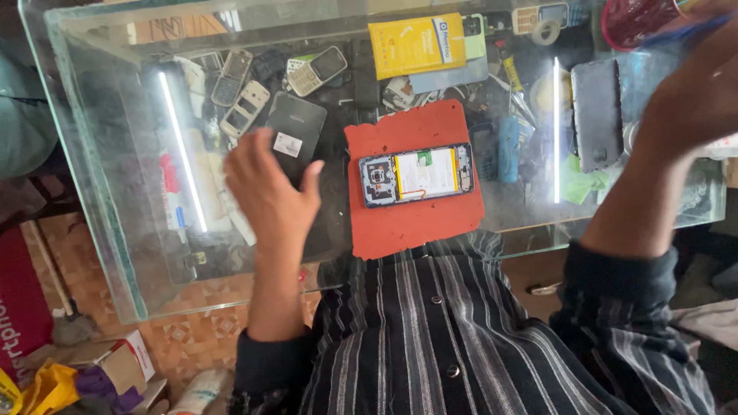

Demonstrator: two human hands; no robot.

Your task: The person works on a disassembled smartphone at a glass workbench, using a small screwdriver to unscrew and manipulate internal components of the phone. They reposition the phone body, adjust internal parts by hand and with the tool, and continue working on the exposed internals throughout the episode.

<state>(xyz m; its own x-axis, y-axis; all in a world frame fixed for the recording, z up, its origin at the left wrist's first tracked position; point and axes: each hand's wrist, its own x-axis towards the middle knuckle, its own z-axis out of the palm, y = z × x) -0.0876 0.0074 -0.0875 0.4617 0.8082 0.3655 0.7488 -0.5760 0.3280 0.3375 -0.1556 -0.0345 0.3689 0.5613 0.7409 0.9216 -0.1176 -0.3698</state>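
Observation:
An opened smartphone point(416, 175), its back off so that a white battery and a blue frame show, lies on a red mat point(407, 223) on a glass counter point(92, 207). My left hand point(269, 192) hovers left of the mat with fingers loosely curled, over a black phone back cover point(296, 123), and I cannot tell whether it touches the cover. My right hand point(696, 92) is raised at the far right near a red cup point(634, 19), blurred, with a blue pen-like object point(676, 31) by its fingers.
Under and on the glass lie several old keypad phones point(315, 71), phone frames point(238, 92), a yellow box point(415, 44), a dark phone point(596, 115), a tape roll point(546, 32) and green cloth point(580, 180). Clutter sits on the tiled floor at the lower left.

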